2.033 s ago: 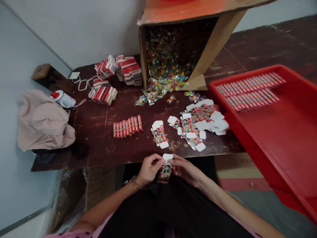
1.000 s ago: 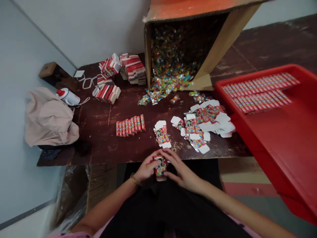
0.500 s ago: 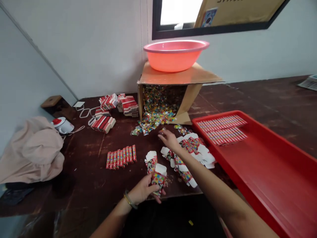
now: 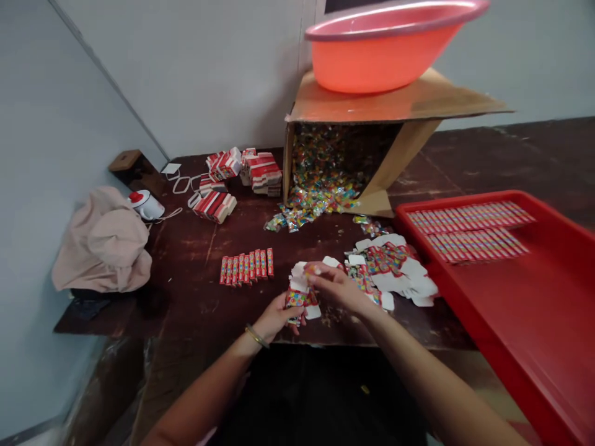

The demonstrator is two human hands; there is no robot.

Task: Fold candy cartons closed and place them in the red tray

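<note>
My left hand (image 4: 275,319) is closed round a small printed candy box (image 4: 296,298), held upright with its white top flaps open. At that opening is my right hand (image 4: 341,290), thumb and fingers pinching a small wrapped candy (image 4: 315,270). Just right of the hands lies a heap of open printed boxes (image 4: 388,263) with white flaps. Farther back, many wrapped candies (image 4: 316,201) spill from a cardboard box (image 4: 390,167) lying on its side. To the left stands a neat row of closed red candy boxes (image 4: 246,267).
A pink basin (image 4: 372,59) sits atop the cardboard box. The red tray (image 4: 493,303) at right holds two rows of small boxes. Bundled flat cartons (image 4: 216,206), a white mug (image 4: 147,205) and a beige cloth (image 4: 106,241) are at the left of the dark table (image 4: 195,272).
My right hand has come back from the candy pile to the box in my left hand, now with a candy in its fingers. The view has shifted left and down.
</note>
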